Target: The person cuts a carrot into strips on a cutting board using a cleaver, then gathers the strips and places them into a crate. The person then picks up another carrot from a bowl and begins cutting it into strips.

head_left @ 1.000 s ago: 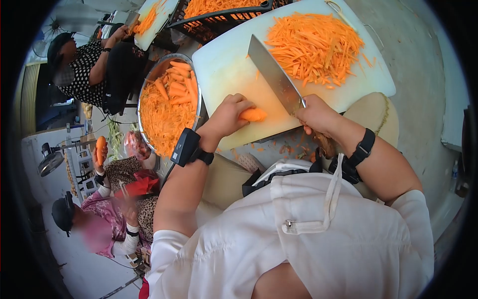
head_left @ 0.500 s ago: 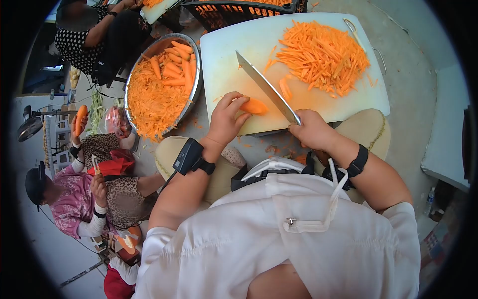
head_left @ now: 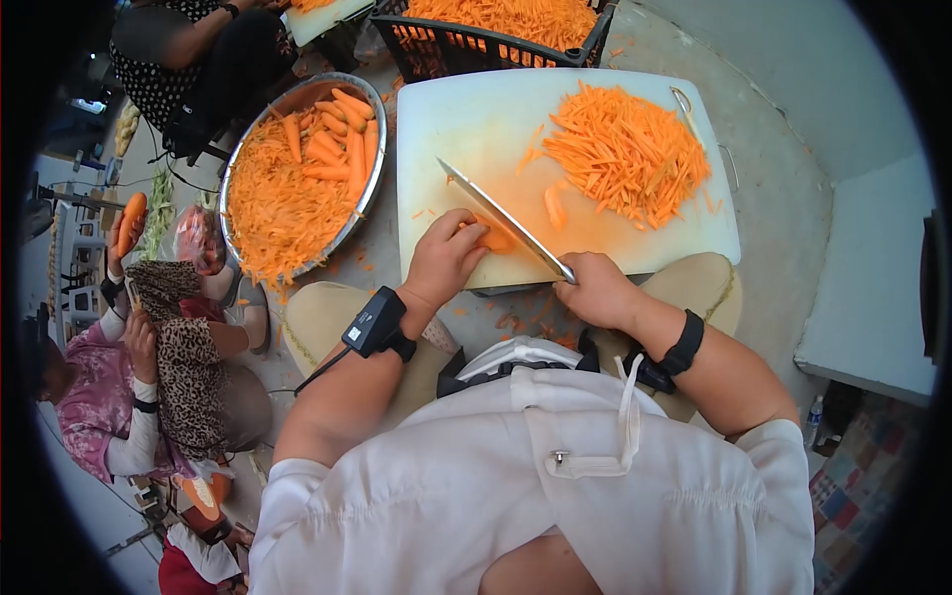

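A white cutting board (head_left: 466, 114) lies in front of me. My right hand (head_left: 598, 290) is wrapped round the handle of a knife (head_left: 506, 219), whose long blade slants up and left across the board. With bent fingers, my left hand (head_left: 446, 256) holds a carrot piece (head_left: 493, 238) down near the board's front edge. The blade is right beside that piece; whether it touches is hard to see. Beyond the blade lie a few carrot slices (head_left: 554, 206), and a heap of carrot strips (head_left: 630, 154) covers the board's right part.
Left of the board stands a metal basin (head_left: 372, 188) holding peeled carrots (head_left: 342, 134) and shreds. A black crate (head_left: 426, 50) of carrot shreds is behind the board. At the left, a person (head_left: 109, 397) holds a carrot (head_left: 130, 224); another person (head_left: 188, 79) sits farther back.
The knife has come closer to my left fingers and the carrot piece. The whole view has shifted, so the board sits lower and more of the crate shows.
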`<state>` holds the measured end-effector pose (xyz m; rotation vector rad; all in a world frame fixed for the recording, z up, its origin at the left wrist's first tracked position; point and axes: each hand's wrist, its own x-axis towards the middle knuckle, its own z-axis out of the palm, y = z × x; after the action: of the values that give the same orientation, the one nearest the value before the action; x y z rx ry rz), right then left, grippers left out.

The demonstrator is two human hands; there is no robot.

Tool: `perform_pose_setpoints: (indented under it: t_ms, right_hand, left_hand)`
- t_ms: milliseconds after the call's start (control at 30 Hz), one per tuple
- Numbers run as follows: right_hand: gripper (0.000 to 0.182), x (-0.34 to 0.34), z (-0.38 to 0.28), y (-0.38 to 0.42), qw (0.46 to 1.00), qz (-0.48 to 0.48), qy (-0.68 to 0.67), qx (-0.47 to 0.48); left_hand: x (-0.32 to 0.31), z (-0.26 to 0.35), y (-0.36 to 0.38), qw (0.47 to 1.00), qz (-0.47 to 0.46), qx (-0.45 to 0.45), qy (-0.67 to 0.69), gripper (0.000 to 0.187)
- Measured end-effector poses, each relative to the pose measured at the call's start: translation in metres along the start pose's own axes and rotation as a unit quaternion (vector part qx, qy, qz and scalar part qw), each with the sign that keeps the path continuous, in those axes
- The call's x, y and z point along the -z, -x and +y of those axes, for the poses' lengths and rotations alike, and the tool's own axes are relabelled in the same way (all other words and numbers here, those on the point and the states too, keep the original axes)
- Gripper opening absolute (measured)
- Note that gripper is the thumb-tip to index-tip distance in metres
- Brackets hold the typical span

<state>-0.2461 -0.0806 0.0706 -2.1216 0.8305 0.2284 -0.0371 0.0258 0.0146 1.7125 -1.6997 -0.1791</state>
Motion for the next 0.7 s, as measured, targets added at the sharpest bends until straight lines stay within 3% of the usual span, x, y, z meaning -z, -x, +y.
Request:
perform_pose_setpoints:
  t_ms: [67, 133, 233, 333, 433, 500, 700]
  right_hand:
    - [0.019, 0.001, 0.003, 0.006, 0.999, 0.014, -0.029, 0.003]
    - [0.016, 0.002, 0.007, 0.012, 0.969, 0.037, -0.236, -0.069]
    - [0.013, 0.005, 0.015, 0.02, 0.933, 0.084, -0.337, -0.09]
    - [0.011, 0.006, 0.027, 0.024, 0.899, 0.111, -0.413, -0.098]
    - [0.011, 0.005, 0.034, 0.028, 0.875, 0.129, -0.455, -0.1]
    - [0.011, 0.005, 0.039, 0.028, 0.87, 0.13, -0.465, -0.099]
    - [0.011, 0.008, 0.045, 0.03, 0.855, 0.127, -0.495, -0.087]
  left_hand:
    - [0.003, 0.005, -0.005, 1.0, 0.017, -0.009, 0.012, 0.026]
    - [0.002, 0.008, -0.01, 0.999, 0.031, -0.018, 0.021, 0.025]
    - [-0.008, 0.012, -0.03, 0.999, -0.011, -0.05, 0.007, 0.025]
    - [-0.03, 0.027, -0.055, 0.999, -0.023, -0.026, 0.028, 0.025]
    - [-0.051, 0.036, -0.069, 0.999, -0.038, -0.018, 0.001, 0.026]
    - [-0.06, 0.033, -0.074, 0.985, -0.139, -0.02, -0.102, 0.028]
    - [-0.061, 0.022, -0.088, 0.963, -0.238, -0.03, -0.125, 0.022]
